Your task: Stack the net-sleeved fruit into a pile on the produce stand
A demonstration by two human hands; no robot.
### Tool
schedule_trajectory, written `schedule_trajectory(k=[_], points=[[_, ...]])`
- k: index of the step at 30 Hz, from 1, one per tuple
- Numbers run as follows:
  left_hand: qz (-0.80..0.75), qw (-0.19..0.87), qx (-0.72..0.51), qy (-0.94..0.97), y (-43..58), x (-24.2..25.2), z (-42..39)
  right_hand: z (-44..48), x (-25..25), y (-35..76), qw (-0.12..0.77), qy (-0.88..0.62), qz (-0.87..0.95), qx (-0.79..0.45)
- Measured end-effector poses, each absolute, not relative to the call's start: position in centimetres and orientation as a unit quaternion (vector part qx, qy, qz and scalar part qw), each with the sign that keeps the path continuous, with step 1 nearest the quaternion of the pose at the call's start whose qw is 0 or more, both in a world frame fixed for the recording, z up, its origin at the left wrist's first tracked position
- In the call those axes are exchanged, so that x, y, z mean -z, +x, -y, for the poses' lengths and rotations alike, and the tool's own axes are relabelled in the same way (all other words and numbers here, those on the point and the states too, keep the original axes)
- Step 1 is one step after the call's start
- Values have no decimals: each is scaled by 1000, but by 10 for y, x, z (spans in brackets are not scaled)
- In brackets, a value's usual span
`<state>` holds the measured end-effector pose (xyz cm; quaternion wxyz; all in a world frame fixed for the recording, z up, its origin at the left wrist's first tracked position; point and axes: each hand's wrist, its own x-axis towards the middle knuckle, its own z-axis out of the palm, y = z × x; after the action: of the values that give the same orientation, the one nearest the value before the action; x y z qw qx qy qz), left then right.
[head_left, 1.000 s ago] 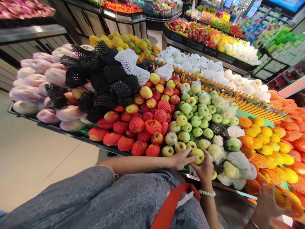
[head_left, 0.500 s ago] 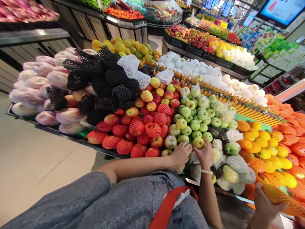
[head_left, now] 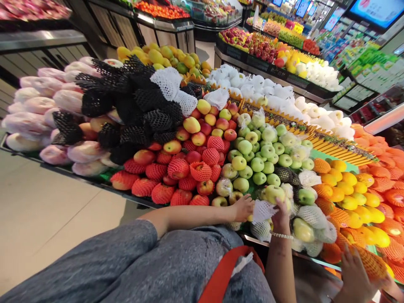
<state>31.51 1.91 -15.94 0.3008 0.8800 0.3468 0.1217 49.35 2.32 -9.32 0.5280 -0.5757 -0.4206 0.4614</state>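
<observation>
Exposure is bright overall; light from above is suggested by highlights on the green apples (head_left: 267,150). A soft shadow is cast on the pale floor (head_left: 63,210) along the edge of the table (head_left: 94,185). Whites are pushed close to clipping — the white-wrapped fruit (head_left: 261,84) and the tilted screen (head_left: 370,12), its content unreadable. Detail is nearly lost in the black netting (head_left: 126,94). Glare is picked up on the metal rim (head_left: 41,38) at upper left. Edges are visibly stretched; the reddish produce (head_left: 31,10) and far shelves (head_left: 375,67) are smeared — centre is rendered sharper.
</observation>
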Motion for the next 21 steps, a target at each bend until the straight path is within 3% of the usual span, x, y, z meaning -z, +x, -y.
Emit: schedule_trajectory(k=[4, 13, 21], points=[[-349, 339, -185, 854, 303, 151, -13, -39, 112, 483, 460, -616, 455, -449], [-292, 178, -100, 934, 252, 127, 5, -51, 166, 463, 353, -573, 703, -229], [-302, 194, -144, 922, 227, 138, 14, -44, 157, 455, 227, -637, 717, -167]])
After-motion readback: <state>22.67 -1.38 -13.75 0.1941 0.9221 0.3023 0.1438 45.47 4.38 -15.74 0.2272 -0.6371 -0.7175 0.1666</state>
